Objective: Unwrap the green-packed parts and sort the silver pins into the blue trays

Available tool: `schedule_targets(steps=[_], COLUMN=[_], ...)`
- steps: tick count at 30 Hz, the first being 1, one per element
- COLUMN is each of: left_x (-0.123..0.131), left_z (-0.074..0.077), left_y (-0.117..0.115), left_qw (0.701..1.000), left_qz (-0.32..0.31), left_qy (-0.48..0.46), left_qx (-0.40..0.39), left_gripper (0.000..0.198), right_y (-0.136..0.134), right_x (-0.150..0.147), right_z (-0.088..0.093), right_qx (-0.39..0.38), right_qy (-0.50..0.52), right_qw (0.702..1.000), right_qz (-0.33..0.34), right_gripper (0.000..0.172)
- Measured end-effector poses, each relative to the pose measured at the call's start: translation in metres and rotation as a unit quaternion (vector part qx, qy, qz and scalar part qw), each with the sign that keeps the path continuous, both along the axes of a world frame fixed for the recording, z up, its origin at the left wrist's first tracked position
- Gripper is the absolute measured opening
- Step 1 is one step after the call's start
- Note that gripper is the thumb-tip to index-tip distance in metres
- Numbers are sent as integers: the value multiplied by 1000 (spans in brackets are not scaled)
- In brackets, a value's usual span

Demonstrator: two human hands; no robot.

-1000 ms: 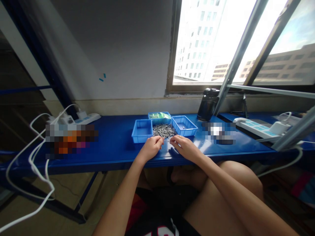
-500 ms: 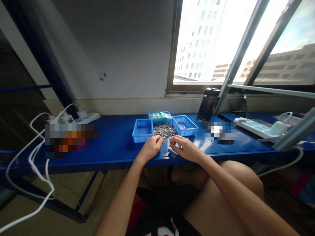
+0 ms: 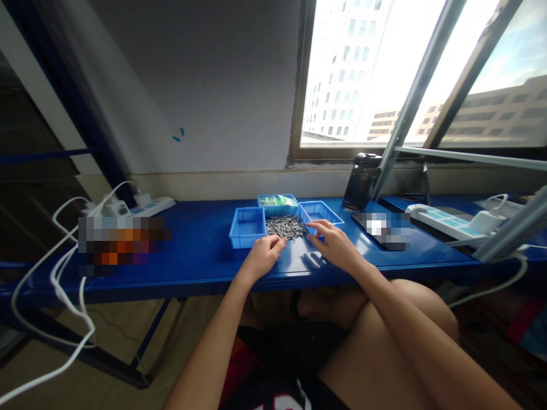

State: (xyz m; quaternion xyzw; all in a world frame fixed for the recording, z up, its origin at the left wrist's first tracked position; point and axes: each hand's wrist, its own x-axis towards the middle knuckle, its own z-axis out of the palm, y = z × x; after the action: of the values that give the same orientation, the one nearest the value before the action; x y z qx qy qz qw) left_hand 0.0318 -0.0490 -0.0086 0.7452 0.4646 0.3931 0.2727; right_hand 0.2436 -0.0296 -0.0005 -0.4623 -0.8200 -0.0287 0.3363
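Through my camera I see the small metal pieces (image 3: 285,225) in a pile on the blue surface (image 3: 200,239), between the left box (image 3: 247,229) and the right box (image 3: 321,210). A back box (image 3: 265,210) with green packets (image 3: 280,200) stands behind them. My left hand (image 3: 264,254) is just before the pile, fingers bent close together; I cannot tell if its grip is closed on anything. My right hand (image 3: 332,242) is at the pile's right edge, fingers partly bent; its grip I also cannot tell.
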Motion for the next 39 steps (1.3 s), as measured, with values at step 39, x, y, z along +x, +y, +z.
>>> schedule_targets(steps=[39], left_x=[1], left_z=[3], left_y=[-3], left_qw=[1000], left_qz=[6], left_qy=[14], left_qx=[6], left_gripper=[38], right_y=[-3], right_x=[-9], right_z=[-16], right_qx=[-65], right_qy=[-74], right_qw=[995], right_qz=[25], right_gripper=[24])
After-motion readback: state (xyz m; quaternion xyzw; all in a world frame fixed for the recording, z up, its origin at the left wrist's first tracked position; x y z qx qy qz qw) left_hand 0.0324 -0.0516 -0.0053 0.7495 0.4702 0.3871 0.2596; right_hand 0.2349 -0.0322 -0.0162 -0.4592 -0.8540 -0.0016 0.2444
